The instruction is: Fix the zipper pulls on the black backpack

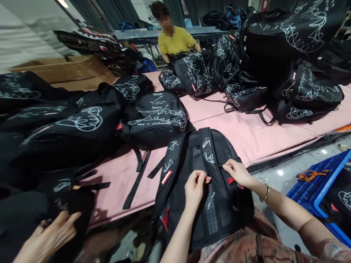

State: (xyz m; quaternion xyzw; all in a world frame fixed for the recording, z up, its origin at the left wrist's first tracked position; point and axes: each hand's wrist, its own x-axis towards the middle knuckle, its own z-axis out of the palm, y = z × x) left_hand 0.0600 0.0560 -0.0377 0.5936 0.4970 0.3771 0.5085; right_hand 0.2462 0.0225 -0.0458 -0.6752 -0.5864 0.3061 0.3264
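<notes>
A black backpack with white scribble prints stands upright against my lap, its padded back panel and shoulder straps facing me. My left hand is closed in a pinch over the middle of the back panel; what its fingertips hold, if anything, is too small to make out. My right hand pinches a thin black thing that points at the right shoulder strap. A red tab shows just below my right fingers. On the left strap sits a red and white label.
Several printed black backpacks lie on the pink table, one backpack right behind mine. A co-worker's hand touches a bag at lower left. Another person in a yellow top is across the table. A blue crate stands at right.
</notes>
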